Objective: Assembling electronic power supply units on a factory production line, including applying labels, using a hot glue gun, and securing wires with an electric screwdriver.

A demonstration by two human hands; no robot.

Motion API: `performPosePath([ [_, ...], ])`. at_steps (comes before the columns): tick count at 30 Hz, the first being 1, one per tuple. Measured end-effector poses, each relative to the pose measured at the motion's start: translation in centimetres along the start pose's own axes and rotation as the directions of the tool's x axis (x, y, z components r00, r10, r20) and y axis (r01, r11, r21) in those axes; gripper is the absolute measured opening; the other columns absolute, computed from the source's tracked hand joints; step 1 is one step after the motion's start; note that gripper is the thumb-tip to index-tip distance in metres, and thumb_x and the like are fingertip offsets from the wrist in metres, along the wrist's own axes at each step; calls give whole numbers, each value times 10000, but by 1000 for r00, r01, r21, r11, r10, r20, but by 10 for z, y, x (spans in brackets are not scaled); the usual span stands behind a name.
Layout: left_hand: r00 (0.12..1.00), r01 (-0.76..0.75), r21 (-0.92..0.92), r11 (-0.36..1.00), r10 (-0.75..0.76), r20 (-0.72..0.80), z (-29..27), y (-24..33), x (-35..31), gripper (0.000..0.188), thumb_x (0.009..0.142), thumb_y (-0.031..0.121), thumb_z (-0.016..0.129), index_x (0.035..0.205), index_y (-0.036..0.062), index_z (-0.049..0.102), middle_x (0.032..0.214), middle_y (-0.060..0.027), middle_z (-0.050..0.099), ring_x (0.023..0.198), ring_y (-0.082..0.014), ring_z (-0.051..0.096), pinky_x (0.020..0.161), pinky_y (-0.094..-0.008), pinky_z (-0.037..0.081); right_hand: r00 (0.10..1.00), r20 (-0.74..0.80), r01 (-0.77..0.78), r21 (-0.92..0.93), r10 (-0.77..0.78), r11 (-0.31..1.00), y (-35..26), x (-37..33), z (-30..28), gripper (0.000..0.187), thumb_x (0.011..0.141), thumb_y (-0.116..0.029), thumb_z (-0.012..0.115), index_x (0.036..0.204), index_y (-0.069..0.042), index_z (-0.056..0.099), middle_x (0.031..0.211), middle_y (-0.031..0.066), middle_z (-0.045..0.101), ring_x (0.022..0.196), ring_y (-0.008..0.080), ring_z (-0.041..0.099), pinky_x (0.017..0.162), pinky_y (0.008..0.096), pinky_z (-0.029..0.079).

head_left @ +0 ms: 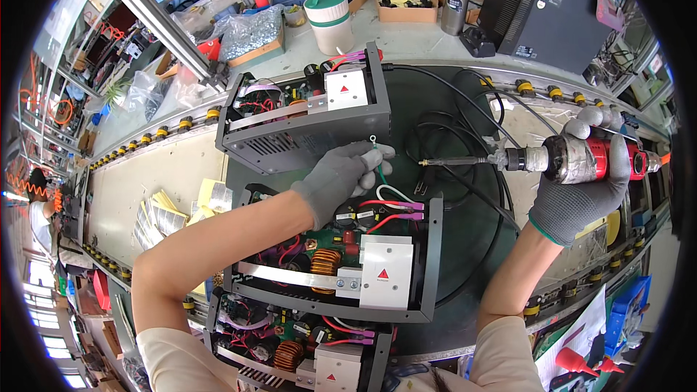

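My left hand (330, 181), in a grey glove, pinches a green wire (381, 173) whose ring terminal (373, 139) sticks up above the fingertips. Below it lies an open electronic unit (388, 276) with a dark metal frame, a copper coil, red wires and a white plate. Wrapped in the gloved fingers of my right hand (577, 199) is a red power screwdriver (597, 159), partly covered in tape. Its long bit points left toward the left hand, apart from it; a small brass-coloured piece shows at the tip. A similar unit (298, 134) stands beyond the left hand.
A third open unit (341, 366) sits nearest me. Black cables (465, 131) loop across the dark green mat. Yellow-and-white papers (163, 214) lie at left. Behind are a lidded white bucket (329, 25), a steel tumbler (456, 3), a cardboard box (406, 11) and bagged screws (250, 33).
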State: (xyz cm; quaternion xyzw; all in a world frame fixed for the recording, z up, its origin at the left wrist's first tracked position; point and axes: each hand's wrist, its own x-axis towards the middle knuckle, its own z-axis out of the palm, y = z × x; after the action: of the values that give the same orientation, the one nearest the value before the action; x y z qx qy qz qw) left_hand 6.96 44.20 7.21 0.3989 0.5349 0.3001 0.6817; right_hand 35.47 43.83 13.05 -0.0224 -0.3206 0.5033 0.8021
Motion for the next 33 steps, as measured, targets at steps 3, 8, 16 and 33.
performPosePath([
  [3,1000,17,162,987,-17,0,-4,-2,-6,286,1000,175,477,1215,39,609,827,-4,574,647,-43,475,565,-195,399,1000,-18,2,17,-2,1000,2,1,0,302,861,-82,594,1123,-8,463,1047,147,553,900,270,610,745,377,550],
  [8,960,-279,736,617,152,236,-11,4,5,273,957,112,541,1201,74,656,932,-54,705,771,-116,608,753,-251,496,999,18,35,23,-35,999,8,1,1,295,863,-65,578,1111,35,454,1047,147,553,930,270,610,757,391,548],
  [16,927,-209,692,692,-85,365,-17,17,18,185,870,12,554,1039,3,631,816,-50,640,716,-92,593,645,-226,484,997,62,-44,-12,45,999,9,0,1,310,861,-99,593,1104,44,465,1052,189,548,873,301,610,729,381,544],
  [33,826,-507,691,515,61,561,-15,14,34,249,840,112,661,1064,1,648,896,-191,671,812,-287,642,778,-356,504,1000,-16,11,-206,-15,979,26,-1,4,347,871,-110,572,1137,93,478,1027,206,543,893,304,592,732,370,547],
])
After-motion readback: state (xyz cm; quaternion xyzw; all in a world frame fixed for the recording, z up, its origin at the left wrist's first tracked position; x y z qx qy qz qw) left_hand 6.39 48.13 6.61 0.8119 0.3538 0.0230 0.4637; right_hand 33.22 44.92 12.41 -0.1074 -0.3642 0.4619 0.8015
